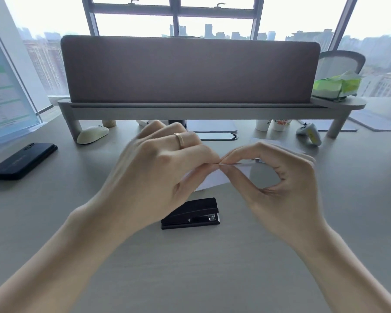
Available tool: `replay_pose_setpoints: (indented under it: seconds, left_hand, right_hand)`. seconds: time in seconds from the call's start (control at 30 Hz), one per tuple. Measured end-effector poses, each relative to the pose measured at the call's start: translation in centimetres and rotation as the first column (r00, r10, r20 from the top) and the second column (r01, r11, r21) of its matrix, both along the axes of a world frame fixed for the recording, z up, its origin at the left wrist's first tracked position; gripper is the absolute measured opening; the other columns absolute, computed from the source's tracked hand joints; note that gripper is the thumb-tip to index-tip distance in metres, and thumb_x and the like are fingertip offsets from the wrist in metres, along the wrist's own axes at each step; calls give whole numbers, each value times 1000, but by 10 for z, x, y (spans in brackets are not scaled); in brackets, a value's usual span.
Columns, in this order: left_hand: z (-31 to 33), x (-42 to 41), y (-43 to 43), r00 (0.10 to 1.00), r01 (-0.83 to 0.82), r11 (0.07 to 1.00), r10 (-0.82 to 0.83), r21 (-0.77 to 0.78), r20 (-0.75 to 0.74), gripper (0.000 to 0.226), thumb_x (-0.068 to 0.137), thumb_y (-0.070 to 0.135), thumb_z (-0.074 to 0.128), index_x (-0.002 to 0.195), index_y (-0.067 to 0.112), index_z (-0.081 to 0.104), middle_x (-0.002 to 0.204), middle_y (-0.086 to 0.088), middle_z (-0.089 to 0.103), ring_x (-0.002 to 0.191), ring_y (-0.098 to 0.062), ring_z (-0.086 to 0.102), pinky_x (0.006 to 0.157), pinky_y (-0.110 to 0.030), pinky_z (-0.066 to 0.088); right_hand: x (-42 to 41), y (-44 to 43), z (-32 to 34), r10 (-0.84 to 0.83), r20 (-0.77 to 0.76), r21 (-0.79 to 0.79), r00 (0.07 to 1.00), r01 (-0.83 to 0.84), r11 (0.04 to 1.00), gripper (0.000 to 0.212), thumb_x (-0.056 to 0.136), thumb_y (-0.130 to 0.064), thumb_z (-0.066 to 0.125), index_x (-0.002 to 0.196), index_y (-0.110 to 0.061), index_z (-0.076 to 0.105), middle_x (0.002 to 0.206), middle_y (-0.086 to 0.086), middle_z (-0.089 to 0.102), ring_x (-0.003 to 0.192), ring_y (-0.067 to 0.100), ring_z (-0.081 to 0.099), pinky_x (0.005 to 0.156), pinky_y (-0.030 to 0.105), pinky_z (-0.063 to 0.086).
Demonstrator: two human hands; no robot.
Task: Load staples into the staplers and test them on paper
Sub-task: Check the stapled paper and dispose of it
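Above the middle of the grey counter (212, 267), both hands raised and meeting fingertip to fingertip. Left hand (158, 168) mostly curled, a gold ring (180, 140) on one finger, thumb and forefinger pinched shut on one end of a thin silvery strip of staples (231, 164). Right hand (278, 175) likewise pinched on the same strip, thumb and forefinger forming a ring, remaining fingers loosely bent. Just behind and below the fingertips, a white sheet of paper (215, 180), partly hidden by the hands; cannot tell whether held or lying flat. Directly beneath the hands, resting on the counter and touched by neither, a black stapler (191, 214), closed, metal nose pointing right. Well to the left, a dark phone (23, 160) lying flat near the counter's edge. Further back, a pale computer mouse (93, 134) beside the leg of a long monitor shelf (190, 110), with a grey fabric screen (190, 68) standing upright along it. At the shelf's right end, a green tissue pack (336, 86); below it on the counter, a light game controller (309, 133) and two small white cups (273, 125). Beyond, tall windows and a hazy city skyline.
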State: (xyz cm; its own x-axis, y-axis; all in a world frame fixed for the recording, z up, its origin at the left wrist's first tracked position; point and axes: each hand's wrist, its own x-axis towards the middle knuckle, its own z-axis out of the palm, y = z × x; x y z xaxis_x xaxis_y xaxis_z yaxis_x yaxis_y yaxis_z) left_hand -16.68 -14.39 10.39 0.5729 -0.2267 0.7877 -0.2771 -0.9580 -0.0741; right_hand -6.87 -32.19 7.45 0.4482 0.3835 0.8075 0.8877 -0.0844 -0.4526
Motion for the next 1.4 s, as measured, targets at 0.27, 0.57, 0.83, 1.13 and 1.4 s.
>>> replay_pose_setpoints:
  seconds: [0.27, 0.57, 0.83, 1.13, 1.4]
  left_hand:
    - [-7, 45, -36, 967, 44, 340, -253, -939, -46, 17, 100, 24, 68, 84, 22, 74, 76, 12, 75, 65, -9, 62, 60, -25, 49]
    - [-28, 109, -166, 803, -14, -215, -584, -977, 117, 6, 107, 17, 57, 106, 14, 61, 84, 0, 79, 74, -15, 76, 77, -37, 60]
    - [-55, 121, -334, 417, -105, -128, -906, -986, 73, 11, 106, 8, 56, 106, 10, 66, 99, -10, 78, 84, -23, 77, 79, -34, 63]
    - [-96, 119, -487, 226, -1, 230, -948, -973, -224, 33, 87, 28, 76, 116, 22, 61, 116, -3, 75, 107, -21, 74, 97, -43, 60]
    - [-167, 115, -560, 89, 259, 441, -897, -859, -434, 23, 95, 24, 74, 114, 25, 63, 114, 12, 70, 110, -8, 69, 100, -38, 57]
  right_hand:
    - [23, -40, -26, -124, -521, 10, 844, 152, 988, 78, 72, -57, 86, 139, -36, 52, 122, -21, 73, 116, 4, 71, 102, 33, 57]
    - [-3, -138, -51, 121, -733, 338, 669, 204, 919, 26, 84, -27, 75, 108, -17, 79, 104, 3, 85, 93, 19, 82, 87, 35, 65]
    - [-27, -310, -50, -286, -712, 381, 641, 695, 609, 13, 98, -13, 72, 104, -22, 80, 100, -2, 85, 95, 16, 81, 82, 32, 66]
    - [-96, -481, -86, -802, -515, 88, 302, 950, 301, 4, 100, -21, 72, 101, -20, 75, 93, 1, 83, 85, 38, 76, 71, 52, 61]
    - [-147, -587, -165, -932, -350, -404, -91, 913, 62, 34, 97, -27, 73, 69, -15, 57, 61, 11, 63, 57, 29, 56, 57, 39, 47]
